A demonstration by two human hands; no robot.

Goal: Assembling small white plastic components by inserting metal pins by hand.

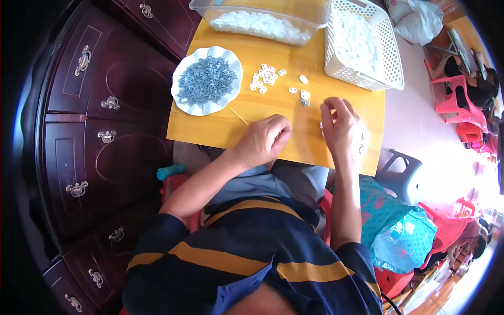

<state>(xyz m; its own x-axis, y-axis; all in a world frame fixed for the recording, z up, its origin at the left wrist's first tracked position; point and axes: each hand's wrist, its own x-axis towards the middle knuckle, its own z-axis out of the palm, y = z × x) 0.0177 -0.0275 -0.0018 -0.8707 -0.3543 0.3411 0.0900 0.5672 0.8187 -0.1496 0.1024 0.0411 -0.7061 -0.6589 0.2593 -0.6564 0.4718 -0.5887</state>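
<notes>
My left hand [265, 139] is closed above the table's near edge, fingers curled inward; whatever it may hold is hidden. To its right, my right hand [342, 126] bends its thumb and fingers together over the tabletop. A bit of white [322, 125] shows beside those fingers, too covered to name. Between and beyond the hands lie several small white plastic pieces [265, 77], a white oval piece [303, 79] and a little clump of grey metal pieces [305, 103]. A thin yellow stick [239, 116] rests left of my left hand.
A scalloped white plate [202, 111] holds a heap of small grey metal pieces [207, 80]. Behind stand a clear plastic bin [315, 23] and a perforated white basket [391, 65], both with white pieces. Dark wooden cabinets [131, 142] flank the yellow table [294, 58]; a grey stool [401, 176] stands right.
</notes>
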